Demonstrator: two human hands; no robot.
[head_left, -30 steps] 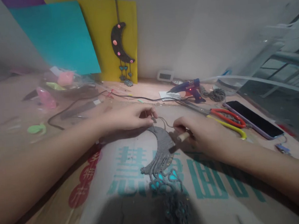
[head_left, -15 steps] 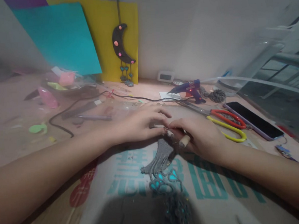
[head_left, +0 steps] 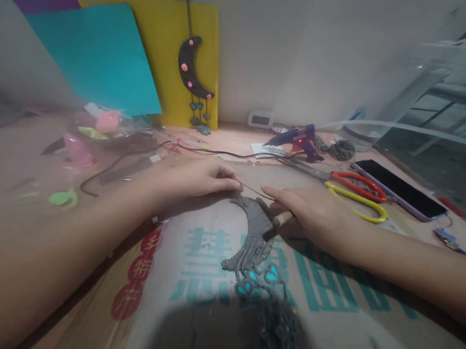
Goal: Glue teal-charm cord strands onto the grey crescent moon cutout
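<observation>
A grey crescent moon (head_left: 257, 223) wrapped in cord lies on the printed cardboard between my hands. Turquoise heart charms (head_left: 271, 274) and dark flower-like pieces (head_left: 278, 328) trail from its lower end. Thumb and fingertips of my left hand (head_left: 201, 176) are pinched on a thin cord (head_left: 253, 189) just above the crescent's upper tip. The cord stretches across to my right hand (head_left: 315, 211), whose index finger and thumb are close to its other end. Curled fingers of that hand also grip a short pale round stick (head_left: 284, 219), its end pointing toward the crescent.
A glue gun (head_left: 294, 138) with a lit red light lies behind the hands. Scissors (head_left: 357, 187) with red and yellow handles and a phone (head_left: 401, 186) are at the right. A finished moon hanging (head_left: 194, 71) hangs against yellow card (head_left: 157, 68). A dark cable (head_left: 136, 154) crosses the table.
My left hand has drawn away to the left from my right hand, and the cord now shows stretched between them. More of the crescent's upper part is uncovered.
</observation>
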